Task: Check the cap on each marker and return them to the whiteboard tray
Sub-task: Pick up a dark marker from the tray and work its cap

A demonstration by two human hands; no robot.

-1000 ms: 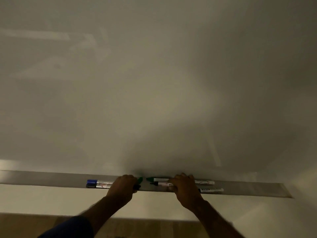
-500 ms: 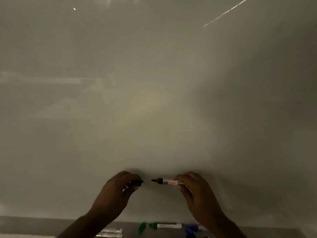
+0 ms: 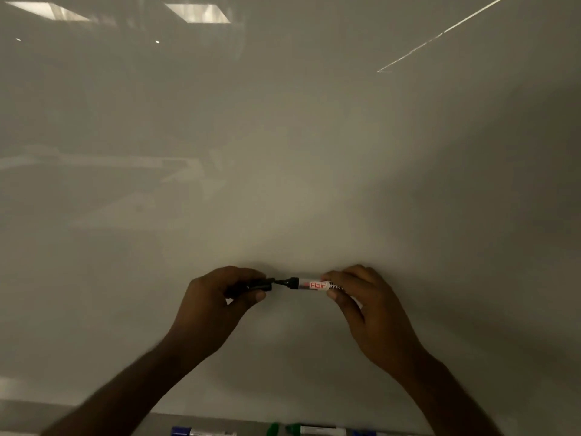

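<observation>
The left hand (image 3: 217, 305) pinches the black cap (image 3: 256, 284) and the right hand (image 3: 366, 305) holds the marker (image 3: 314, 285) lying sideways, tip pointing left at the cap's open end, high above the tray (image 3: 132, 424).

you can read "flair" in red letters on the white barrel of the marker (image 3: 314, 285) pinched in your right hand (image 3: 371, 309). just beside that word, dark print starts on two lines with what looks like "wh" above "mar", but your fingers cover the rest. the markers lying in the tray (image 3: 239, 424) along the bottom edge show no lettering you can make out.
</observation>
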